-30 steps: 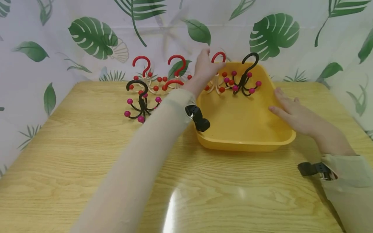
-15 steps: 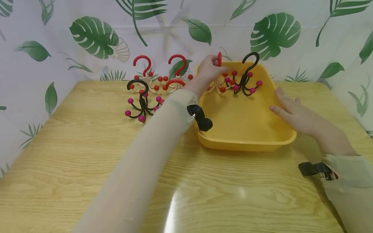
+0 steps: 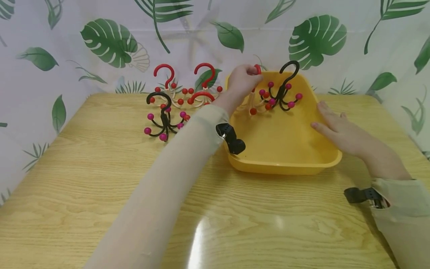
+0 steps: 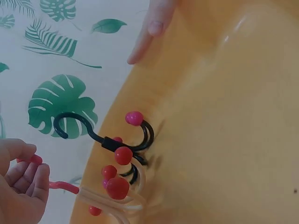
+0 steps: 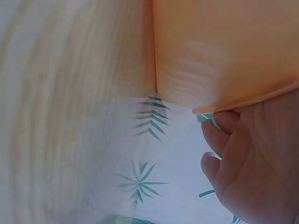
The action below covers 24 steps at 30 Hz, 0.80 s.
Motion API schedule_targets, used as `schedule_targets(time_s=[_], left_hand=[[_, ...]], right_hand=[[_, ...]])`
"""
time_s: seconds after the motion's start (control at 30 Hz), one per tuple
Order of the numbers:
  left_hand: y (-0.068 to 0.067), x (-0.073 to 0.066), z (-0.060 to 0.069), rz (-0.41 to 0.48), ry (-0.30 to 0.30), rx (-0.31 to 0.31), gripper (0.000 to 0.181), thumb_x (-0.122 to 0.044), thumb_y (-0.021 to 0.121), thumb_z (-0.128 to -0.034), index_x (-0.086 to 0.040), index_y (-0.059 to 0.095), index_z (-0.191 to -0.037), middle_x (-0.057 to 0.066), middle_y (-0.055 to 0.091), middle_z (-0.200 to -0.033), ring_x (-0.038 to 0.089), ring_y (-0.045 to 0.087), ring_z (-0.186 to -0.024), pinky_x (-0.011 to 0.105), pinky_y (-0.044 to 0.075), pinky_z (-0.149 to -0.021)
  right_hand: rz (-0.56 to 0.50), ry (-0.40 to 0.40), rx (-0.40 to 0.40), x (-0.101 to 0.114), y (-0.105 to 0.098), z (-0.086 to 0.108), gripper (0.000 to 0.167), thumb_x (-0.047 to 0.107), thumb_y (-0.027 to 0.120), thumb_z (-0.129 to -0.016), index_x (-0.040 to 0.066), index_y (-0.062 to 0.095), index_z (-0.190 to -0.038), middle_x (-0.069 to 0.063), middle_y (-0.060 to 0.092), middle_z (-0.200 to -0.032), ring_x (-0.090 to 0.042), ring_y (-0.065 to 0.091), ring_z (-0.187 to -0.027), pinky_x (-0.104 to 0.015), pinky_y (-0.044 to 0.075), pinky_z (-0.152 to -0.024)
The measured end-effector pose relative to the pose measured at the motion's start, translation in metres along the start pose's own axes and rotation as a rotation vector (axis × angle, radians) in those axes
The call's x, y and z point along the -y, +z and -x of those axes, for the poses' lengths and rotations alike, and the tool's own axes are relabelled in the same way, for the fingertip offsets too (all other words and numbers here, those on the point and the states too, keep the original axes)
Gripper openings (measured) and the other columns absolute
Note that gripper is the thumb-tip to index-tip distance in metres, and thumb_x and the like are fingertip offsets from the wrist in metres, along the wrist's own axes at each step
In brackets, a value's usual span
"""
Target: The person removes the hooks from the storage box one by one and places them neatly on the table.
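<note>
My left hand (image 3: 242,81) grips the red hook of a cream multi-claw hanger (image 3: 252,101) tipped with red balls. In the left wrist view its fingers curl round that hook, and the cream arms (image 4: 110,200) stand against the inside of a yellow plastic tray (image 3: 285,165). Just right of it, a black claw hanger (image 3: 280,91) with magenta balls leans in the tray's far end. My right hand (image 3: 347,136) rests over the tray's right rim, the thumb on the inner side. Loosely bent fingers show outside the rim in the right wrist view.
Left of the tray, a black claw hanger (image 3: 163,120) stands on the wooden table (image 3: 100,149). Red-hooked cream hangers (image 3: 209,76) stand behind it, partly hidden by my left forearm. A leaf-patterned backdrop (image 3: 198,37) closes off the back.
My left hand has closed on the red hook and turned it edge-on. The cream hanger has tilted and its arms have shifted slightly towards me. The right hand has stayed put.
</note>
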State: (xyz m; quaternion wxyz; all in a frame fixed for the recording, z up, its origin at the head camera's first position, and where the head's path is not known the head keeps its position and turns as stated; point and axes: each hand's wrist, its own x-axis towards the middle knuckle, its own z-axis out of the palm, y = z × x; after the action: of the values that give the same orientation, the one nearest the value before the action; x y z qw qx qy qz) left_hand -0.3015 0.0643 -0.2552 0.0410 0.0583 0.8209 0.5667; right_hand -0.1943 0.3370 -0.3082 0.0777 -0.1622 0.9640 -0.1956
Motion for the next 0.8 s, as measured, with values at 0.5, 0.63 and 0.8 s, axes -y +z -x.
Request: schedule_targets(time_s=[0.5,0.63,0.8], left_hand=[[-0.035,-0.039,0.05,0.222,0.194,0.095,0.012,-0.006,0.061,-0.092,-0.003,0.059,-0.104,0.007,0.061,-0.095,0.019,0.059,-0.082,0.025,0.053,-0.075],[-0.054,-0.043,0.075,0.216,0.255,0.13,0.011,-0.004,0.061,-0.0911,-0.004,0.061,-0.102,0.008,0.062,-0.094,0.02,0.058,-0.081,0.025,0.052,-0.074],[-0.08,-0.04,0.108,0.137,0.292,0.164,0.015,-0.01,0.065,-0.0914,-0.006,0.062,-0.106,0.007,0.064,-0.097,0.02,0.057,-0.085,0.027,0.05,-0.075]], right_hand=[[-0.012,-0.005,-0.005,0.0,0.001,0.0,0.07,0.04,0.03,-0.104,0.003,-0.008,-0.15,-0.01,-0.017,-0.155,-0.033,-0.012,-0.142,-0.048,-0.018,-0.108],[-0.006,0.001,-0.004,0.0,0.001,-0.001,0.07,0.04,0.03,-0.104,0.003,-0.008,-0.15,-0.009,-0.018,-0.155,-0.033,-0.012,-0.142,-0.048,-0.018,-0.109],[-0.009,0.0,-0.002,-0.001,0.001,-0.001,0.07,0.04,0.03,-0.104,0.003,-0.008,-0.15,-0.008,-0.018,-0.155,-0.032,-0.013,-0.142,-0.048,-0.017,-0.109]])
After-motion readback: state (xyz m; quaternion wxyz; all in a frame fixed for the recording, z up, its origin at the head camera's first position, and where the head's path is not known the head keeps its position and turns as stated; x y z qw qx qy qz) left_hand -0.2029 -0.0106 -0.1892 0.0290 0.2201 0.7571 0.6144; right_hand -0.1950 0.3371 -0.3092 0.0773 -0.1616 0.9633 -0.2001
